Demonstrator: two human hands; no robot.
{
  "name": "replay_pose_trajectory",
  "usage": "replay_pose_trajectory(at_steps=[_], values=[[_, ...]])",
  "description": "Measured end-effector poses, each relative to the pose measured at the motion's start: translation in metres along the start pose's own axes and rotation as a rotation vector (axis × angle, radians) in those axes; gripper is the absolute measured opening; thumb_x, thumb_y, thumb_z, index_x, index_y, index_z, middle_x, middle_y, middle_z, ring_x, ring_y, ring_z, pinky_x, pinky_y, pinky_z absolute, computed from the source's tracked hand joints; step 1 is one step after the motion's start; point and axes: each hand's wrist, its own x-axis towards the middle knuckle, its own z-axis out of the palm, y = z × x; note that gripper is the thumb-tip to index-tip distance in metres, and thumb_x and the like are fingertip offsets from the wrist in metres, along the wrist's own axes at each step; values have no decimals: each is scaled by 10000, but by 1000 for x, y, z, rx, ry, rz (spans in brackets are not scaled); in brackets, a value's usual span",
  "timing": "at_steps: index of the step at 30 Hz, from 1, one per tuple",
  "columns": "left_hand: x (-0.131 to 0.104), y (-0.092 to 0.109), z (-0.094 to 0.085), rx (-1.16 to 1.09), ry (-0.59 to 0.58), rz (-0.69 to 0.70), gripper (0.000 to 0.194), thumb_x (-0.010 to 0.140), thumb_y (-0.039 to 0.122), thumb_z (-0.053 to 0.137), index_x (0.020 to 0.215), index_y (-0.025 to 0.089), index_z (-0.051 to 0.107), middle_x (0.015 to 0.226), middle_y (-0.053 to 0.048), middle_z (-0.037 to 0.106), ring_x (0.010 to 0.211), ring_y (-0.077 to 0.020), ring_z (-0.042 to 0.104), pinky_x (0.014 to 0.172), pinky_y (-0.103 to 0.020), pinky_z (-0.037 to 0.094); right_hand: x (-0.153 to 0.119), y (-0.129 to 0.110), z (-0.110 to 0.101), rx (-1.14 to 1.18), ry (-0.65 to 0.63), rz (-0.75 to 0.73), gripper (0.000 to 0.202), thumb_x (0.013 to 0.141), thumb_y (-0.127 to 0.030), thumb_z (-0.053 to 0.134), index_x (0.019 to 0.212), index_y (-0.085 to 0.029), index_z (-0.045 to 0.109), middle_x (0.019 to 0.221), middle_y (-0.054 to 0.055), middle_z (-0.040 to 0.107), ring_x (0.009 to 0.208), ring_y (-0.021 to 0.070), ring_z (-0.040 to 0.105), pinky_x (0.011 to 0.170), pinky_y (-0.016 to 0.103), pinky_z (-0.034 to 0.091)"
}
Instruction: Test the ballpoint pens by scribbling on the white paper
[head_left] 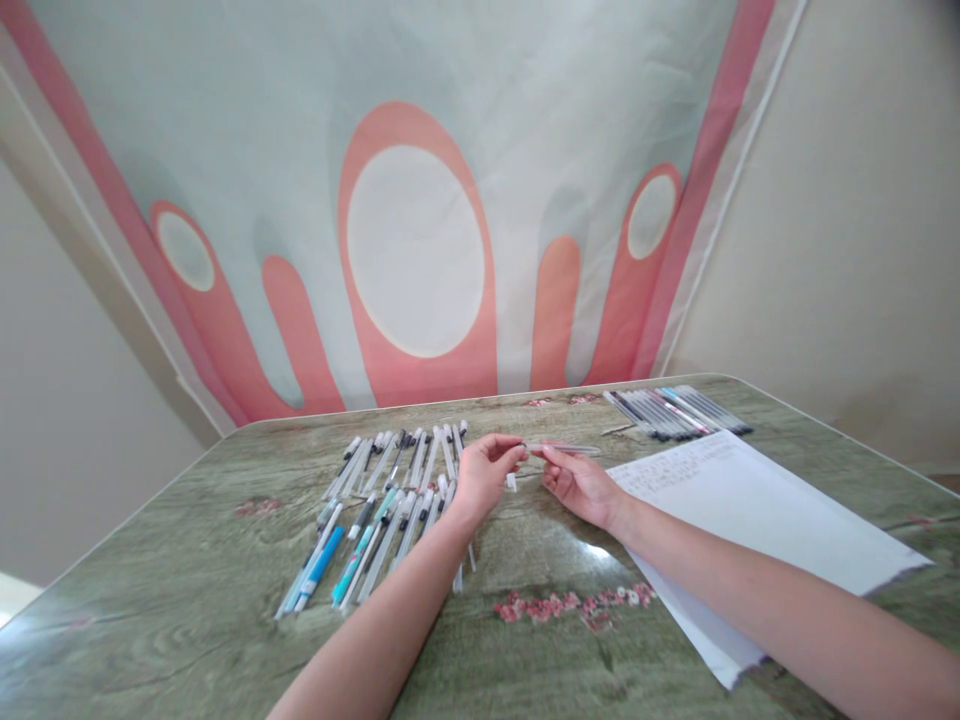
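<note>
One slim pen (574,449): left grip (482,478) pinching one end, right grip (581,484) holding farther along (paper (765,530) nearby).

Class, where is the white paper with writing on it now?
In the head view, the white paper lies on the table at right, its far corner by the row of pens, the right forearm crossing over part of it.

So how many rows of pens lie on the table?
3: a far-left row, a near-left row partly hidden by the left arm, and a far-right row beyond the paper.
</note>
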Motion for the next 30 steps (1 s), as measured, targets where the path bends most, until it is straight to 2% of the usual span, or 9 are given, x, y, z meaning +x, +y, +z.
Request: replay_pose_trajectory(at_steps=[8, 18, 21, 23, 26, 28, 30], values=[[0, -1, 0, -46, -8, -28, 235, 635, 258, 678, 816, 115, 633, 714, -56, 677, 671, -138, 634, 602, -230, 483, -3, 0, 4, -38, 19, -13, 101, 679, -146, 686, 758, -177, 631, 733, -13, 671, 473, 28, 493, 489, 164, 442], [-3, -4, 2, 154, -43, 147, 210, 654, 263, 653, 818, 132, 658, 756, -55, 677, 658, -137, 610, 635, -259, 491, -1, -2, 4, -3, 32, 45, 114, 714, -240, 661, 672, -154, 598, 575, -30, 599, 433, 28, 452, 464, 169, 404], [-4, -3, 3, 195, -60, 193, 222, 658, 268, 652, 839, 139, 655, 819, -66, 679, 742, -154, 623, 706, -269, 493, -1, -1, 4, 2, 53, 64, 150, 727, -262, 646, 651, -146, 592, 565, -22, 593, 421, 29, 439, 459, 171, 402], [-3, -3, 3, 164, -78, 196, 312, 652, 278, 663, 930, 144, 622, 878, -75, 675, 794, -158, 626, 726, -266, 493, -1, -1, 4, 0, 56, 63, 145, 730, -260, 643, 656, -145, 594, 571, -20, 595, 421, 29, 437, 459, 171, 401], [-3, -2, 2, 148, -73, 120, 354, 705, 373, 606, 971, 143, 568, 829, -72, 670, 699, -143, 630, 584, -234, 496, 0, -1, 3, -1, 61, 59, 142, 727, -262, 646, 657, -149, 596, 572, -21, 595, 422, 31, 438, 459, 174, 400], [-3, -2, 1, 193, -58, 83, 327, 752, 438, 526, 873, 138, 573, 720, -51, 654, 586, -124, 607, 478, -207, 459, 0, -1, 3, -7, 68, 63, 146, 718, -266, 654, 647, -152, 594, 568, -23, 596, 417, 33, 437, 454, 178, 397], [-4, -1, 1, 236, -59, 98, 327, 761, 455, 504, 780, 136, 575, 654, -33, 632, 540, -113, 586, 457, -199, 442, 0, 0, 4, -21, 71, 59, 152, 710, -270, 661, 640, -152, 594, 565, -24, 599, 415, 35, 440, 450, 180, 392]])
